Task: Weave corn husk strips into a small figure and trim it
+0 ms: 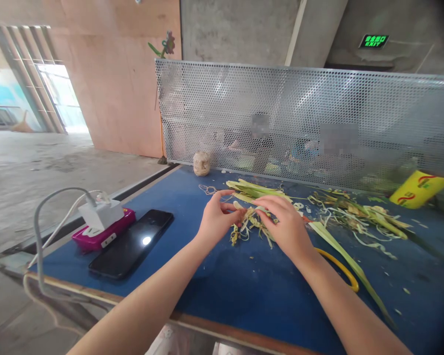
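Note:
Over the blue table, both hands pinch a small tangle of pale yellow-green plant strips (249, 222), some curled and some looking braided. My left hand (220, 214) closes thumb and fingers on its left side. From the right, my right hand (283, 219) pinches the other side; its fingertips partly hide the strips. Just behind the hands lies a bundle of long green-yellow leaves (259, 188). A long single leaf (340, 249) stretches beside my right forearm. A yellow curved loop (342, 266) shows partly from behind that forearm.
A black phone (131, 244) and a magenta power strip (116, 229) with a white plug and cables lie left. A roll of twine (202, 163) stands near the perforated metal screen (299, 113). Plant scraps (358, 217) and a yellow container (420, 190) are right. People are behind the screen.

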`<state>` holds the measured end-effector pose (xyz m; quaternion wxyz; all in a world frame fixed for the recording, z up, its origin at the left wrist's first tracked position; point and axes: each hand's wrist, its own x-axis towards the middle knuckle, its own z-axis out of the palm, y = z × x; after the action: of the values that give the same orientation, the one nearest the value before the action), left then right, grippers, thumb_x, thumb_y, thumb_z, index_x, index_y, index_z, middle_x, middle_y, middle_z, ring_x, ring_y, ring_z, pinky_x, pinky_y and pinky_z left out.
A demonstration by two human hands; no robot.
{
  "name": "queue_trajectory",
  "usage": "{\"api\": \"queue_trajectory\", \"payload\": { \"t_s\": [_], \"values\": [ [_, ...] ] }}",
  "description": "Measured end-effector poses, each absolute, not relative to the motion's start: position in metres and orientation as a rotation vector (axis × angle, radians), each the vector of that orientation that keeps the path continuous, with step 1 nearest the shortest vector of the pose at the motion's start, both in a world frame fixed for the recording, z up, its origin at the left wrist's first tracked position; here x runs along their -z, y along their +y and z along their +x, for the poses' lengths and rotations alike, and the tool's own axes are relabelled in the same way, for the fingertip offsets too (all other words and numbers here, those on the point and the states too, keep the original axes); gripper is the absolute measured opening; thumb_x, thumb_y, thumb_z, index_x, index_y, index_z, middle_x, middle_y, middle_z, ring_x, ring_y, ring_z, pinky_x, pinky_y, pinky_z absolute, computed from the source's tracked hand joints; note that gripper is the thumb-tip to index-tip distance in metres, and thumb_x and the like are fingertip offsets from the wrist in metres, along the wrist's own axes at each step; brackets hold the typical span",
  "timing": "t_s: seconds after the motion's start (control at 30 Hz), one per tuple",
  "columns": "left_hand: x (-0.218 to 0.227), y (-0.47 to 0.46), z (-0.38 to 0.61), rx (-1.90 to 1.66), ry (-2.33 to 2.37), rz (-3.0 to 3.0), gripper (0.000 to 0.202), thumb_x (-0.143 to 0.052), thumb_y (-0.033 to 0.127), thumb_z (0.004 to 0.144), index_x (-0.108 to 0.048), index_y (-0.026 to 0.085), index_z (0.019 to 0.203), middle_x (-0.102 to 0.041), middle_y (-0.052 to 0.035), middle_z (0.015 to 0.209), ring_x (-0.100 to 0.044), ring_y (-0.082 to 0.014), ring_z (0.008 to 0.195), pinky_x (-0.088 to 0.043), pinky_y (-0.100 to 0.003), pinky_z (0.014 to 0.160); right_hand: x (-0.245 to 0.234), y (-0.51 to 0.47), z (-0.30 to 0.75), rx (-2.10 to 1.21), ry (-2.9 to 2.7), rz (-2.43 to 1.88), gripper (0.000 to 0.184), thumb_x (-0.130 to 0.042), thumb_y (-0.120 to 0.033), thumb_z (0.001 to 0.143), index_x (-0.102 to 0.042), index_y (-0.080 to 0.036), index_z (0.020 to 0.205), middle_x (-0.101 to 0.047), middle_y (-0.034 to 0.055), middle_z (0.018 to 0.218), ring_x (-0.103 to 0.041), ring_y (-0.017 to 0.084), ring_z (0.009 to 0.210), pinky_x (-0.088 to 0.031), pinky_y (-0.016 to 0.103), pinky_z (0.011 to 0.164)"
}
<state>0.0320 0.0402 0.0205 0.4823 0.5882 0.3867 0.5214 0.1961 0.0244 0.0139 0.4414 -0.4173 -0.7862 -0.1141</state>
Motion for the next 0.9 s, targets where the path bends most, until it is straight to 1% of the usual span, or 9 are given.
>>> {"api": "queue_trajectory", "payload": {
  "t_s": [0.1,0.23,0.37,0.5,0.57,0.63,0.73,0.8,0.9],
  "values": [
    [-0.022,0.041,0.031,-1.249,0.933,1.38,0.052,-0.07,0.017,0.062,-0.044,0.014,0.107,-0.061,0.0044,0.056,-0.053,-0.0076,0.038,-0.044,-0.02,0.043,-0.014,0.024,0.198,0.343,-2.032,-1.039,0.018,-0.053,-0.02,0.082,-0.065,-0.022,0.095,-0.065,0.0059,0.096,-0.057,0.022,0.09,-0.045,0.039,0.08],
    [-0.022,0.04,0.031,-1.211,0.96,1.333,0.053,-0.071,0.019,0.062,-0.044,0.014,0.107,-0.06,0.0058,0.053,-0.048,-0.0055,0.031,-0.038,-0.017,0.036,-0.016,0.02,0.197,0.495,-2.05,-1.011,0.02,-0.052,-0.02,0.083,-0.066,-0.023,0.096,-0.065,0.0061,0.096,-0.057,0.02,0.084,-0.043,0.038,0.077],
    [-0.021,0.039,0.032,-1.208,0.987,1.384,0.051,-0.068,0.017,0.063,-0.043,0.014,0.109,-0.061,0.0052,0.055,-0.046,-0.005,0.029,-0.036,-0.016,0.033,-0.017,0.016,0.192,0.653,-2.061,-0.974,0.017,-0.051,-0.019,0.084,-0.067,-0.021,0.09,-0.066,0.0057,0.091,-0.056,0.019,0.081,-0.041,0.035,0.076],
    [-0.019,0.039,0.031,-1.198,0.993,1.392,0.051,-0.063,0.012,0.064,-0.043,0.014,0.111,-0.061,0.0052,0.056,-0.048,-0.0056,0.03,-0.035,-0.015,0.033,-0.016,0.013,0.185,0.625,-2.066,-0.936,0.014,-0.051,-0.017,0.084,-0.065,-0.018,0.088,-0.066,0.0046,0.086,-0.057,0.017,0.081,-0.04,0.032,0.076],
    [-0.019,0.039,0.031,-1.198,0.993,1.363,0.051,-0.061,0.01,0.064,-0.042,0.013,0.111,-0.061,0.0052,0.056,-0.048,-0.0057,0.03,-0.035,-0.015,0.032,-0.015,0.011,0.181,0.562,-2.067,-0.957,0.013,-0.054,-0.021,0.083,-0.063,-0.018,0.091,-0.066,0.0047,0.087,-0.057,0.018,0.083,-0.04,0.032,0.077],
    [-0.019,0.04,0.031,-1.203,0.997,1.337,0.051,-0.061,0.009,0.063,-0.042,0.013,0.111,-0.061,0.0051,0.056,-0.047,-0.0054,0.03,-0.036,-0.016,0.032,-0.015,0.009,0.178,0.508,-2.07,-1.0,0.016,-0.057,-0.027,0.08,-0.061,-0.017,0.092,-0.066,0.0054,0.089,-0.057,0.02,0.086,-0.039,0.033,0.077],
    [-0.017,0.041,0.032,-1.217,1.01,1.313,0.051,-0.061,0.009,0.063,-0.042,0.013,0.111,-0.062,0.0047,0.057,-0.045,-0.0046,0.029,-0.037,-0.016,0.032,-0.015,0.006,0.173,0.499,-2.061,-1.083,0.019,-0.06,-0.032,0.076,-0.058,-0.016,0.085,-0.065,0.0056,0.086,-0.056,0.021,0.084,-0.038,0.034,0.076],
    [-0.016,0.041,0.032,-1.224,1.021,1.294,0.052,-0.062,0.011,0.064,-0.041,0.014,0.112,-0.062,0.0044,0.058,-0.044,-0.0042,0.029,-0.037,-0.017,0.032,-0.014,0.004,0.17,0.539,-2.056,-1.133,0.016,-0.061,-0.032,0.075,-0.057,-0.017,0.079,-0.065,0.0051,0.087,-0.056,0.022,0.083,-0.036,0.035,0.076],
    [-0.014,0.042,0.033,-1.224,1.023,1.276,0.054,-0.065,0.014,0.064,-0.041,0.014,0.112,-0.062,0.0041,0.059,-0.043,-0.0036,0.028,-0.036,-0.016,0.031,-0.012,0.002,0.166,0.646,-2.066,-1.181,0.014,-0.06,-0.032,0.075,-0.058,-0.018,0.076,-0.065,0.005,0.09,-0.055,0.022,0.083,-0.033,0.037,0.076]
  ]
}}
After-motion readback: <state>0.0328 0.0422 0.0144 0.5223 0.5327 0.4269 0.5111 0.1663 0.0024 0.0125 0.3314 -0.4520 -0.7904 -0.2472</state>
